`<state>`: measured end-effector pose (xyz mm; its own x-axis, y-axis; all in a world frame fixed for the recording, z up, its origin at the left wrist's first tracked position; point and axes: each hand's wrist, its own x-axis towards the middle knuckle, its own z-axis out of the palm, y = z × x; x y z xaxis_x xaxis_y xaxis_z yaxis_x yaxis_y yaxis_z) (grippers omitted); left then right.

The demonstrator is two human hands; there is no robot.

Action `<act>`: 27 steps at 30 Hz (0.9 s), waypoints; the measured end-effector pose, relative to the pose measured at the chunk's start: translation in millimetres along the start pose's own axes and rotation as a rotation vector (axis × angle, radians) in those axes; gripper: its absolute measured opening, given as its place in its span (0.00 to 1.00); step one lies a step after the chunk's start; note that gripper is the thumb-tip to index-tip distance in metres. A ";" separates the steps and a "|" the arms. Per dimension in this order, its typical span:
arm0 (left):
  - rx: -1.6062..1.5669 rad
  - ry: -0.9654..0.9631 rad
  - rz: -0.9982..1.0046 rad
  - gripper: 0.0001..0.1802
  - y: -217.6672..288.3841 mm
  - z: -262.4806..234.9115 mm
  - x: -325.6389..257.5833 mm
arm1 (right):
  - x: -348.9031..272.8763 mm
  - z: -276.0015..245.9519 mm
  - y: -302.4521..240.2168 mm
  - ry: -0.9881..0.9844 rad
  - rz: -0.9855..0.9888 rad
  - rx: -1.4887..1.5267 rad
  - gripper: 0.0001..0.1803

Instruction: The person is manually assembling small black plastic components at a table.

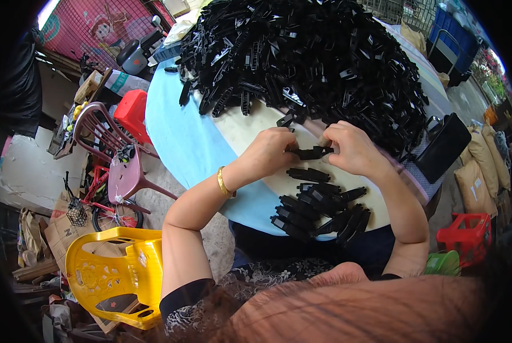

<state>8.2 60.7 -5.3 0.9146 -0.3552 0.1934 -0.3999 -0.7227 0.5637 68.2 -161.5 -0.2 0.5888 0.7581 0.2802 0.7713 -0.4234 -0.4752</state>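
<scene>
Between my two hands is a long black plastic part (312, 153), gripped at both ends over the cloth-covered table. My left hand (271, 151), with a gold bangle on its wrist, pinches the left end. At the right end, the fingers of my right hand (352, 147) are closed on the same part. A small group of similar black parts (318, 204) lies near me, just below my hands. Beyond my hands rises a large heap of black plastic parts (301, 57), with a few loose pieces at its near edge.
The round table (181, 143) wears a light blue and cream cloth. A black handbag-like item (443, 148) lies at its right edge. Yellow (113, 274) and pink (124, 171) plastic chairs stand at left. A red crate (466, 237) and brown sacks (476, 188) are on the right.
</scene>
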 end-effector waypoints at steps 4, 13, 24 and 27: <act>-0.066 -0.001 -0.035 0.08 0.0 0.8 0.9 | 1.2 6.7 4.2 0.005 0.019 0.058 0.10; -0.244 -0.153 -0.050 0.10 -5.7 5.1 6.3 | 6.9 9.7 -0.5 -0.144 -0.020 0.143 0.10; 0.427 0.338 -0.470 0.28 -84.8 -33.0 22.8 | 38.5 43.2 5.7 0.167 -0.335 -0.152 0.21; 0.444 0.300 -0.361 0.18 -70.1 -21.2 28.4 | 40.7 52.6 16.3 0.169 -0.350 -0.217 0.20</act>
<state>63.5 113.8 -22.3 0.9478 0.0908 0.3058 0.0081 -0.9652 0.2614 91.9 -111.4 -40.5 0.3009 0.7900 0.5342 0.9533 -0.2642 -0.1464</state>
